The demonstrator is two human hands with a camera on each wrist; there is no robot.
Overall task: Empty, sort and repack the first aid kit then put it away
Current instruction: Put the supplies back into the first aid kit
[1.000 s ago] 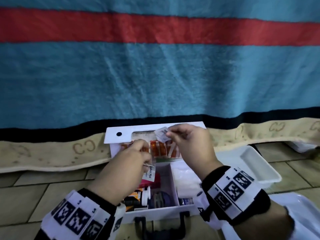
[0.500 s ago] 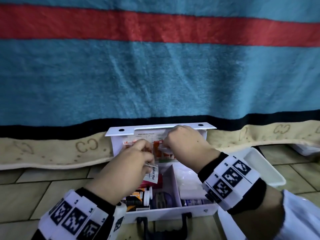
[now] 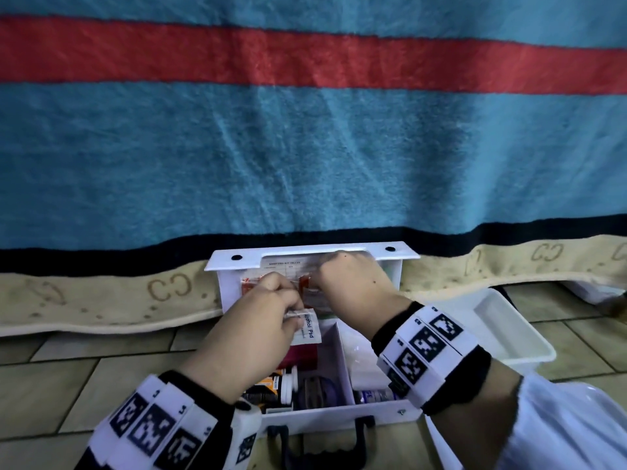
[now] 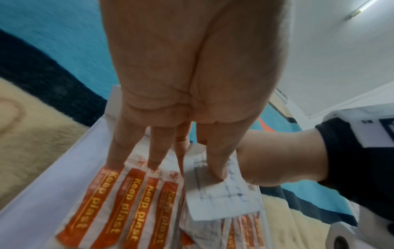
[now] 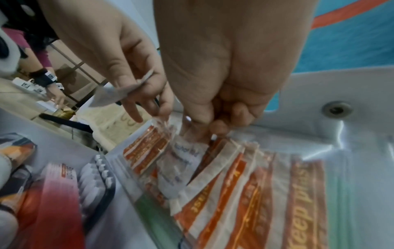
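While the kit (image 3: 334, 415) lies open on the floor, mostly full, the left hand (image 3: 261, 320) pinches a pad (image 3: 310, 329) and the right hand (image 3: 353, 283) pinches another among the lid's plasters (image 5: 245, 182), so emptying seems barely begun.

Plasters (image 3: 307, 286) in the kit lid (image 3: 393, 276); tray (image 3: 515, 330) apparently right of kit.

Backdrop past the fingers: teal fleece blanket (image 3: 305, 157) with a horizontal red stripe (image 3: 305, 59), black band and beige hem with "CC" motifs (image 3: 101, 293) hanging to the floor. Beige rectangular floor tiles (image 3: 84, 378) below the fingers. White ceiling with tube light (image 4: 360, 10) in left wrist view.
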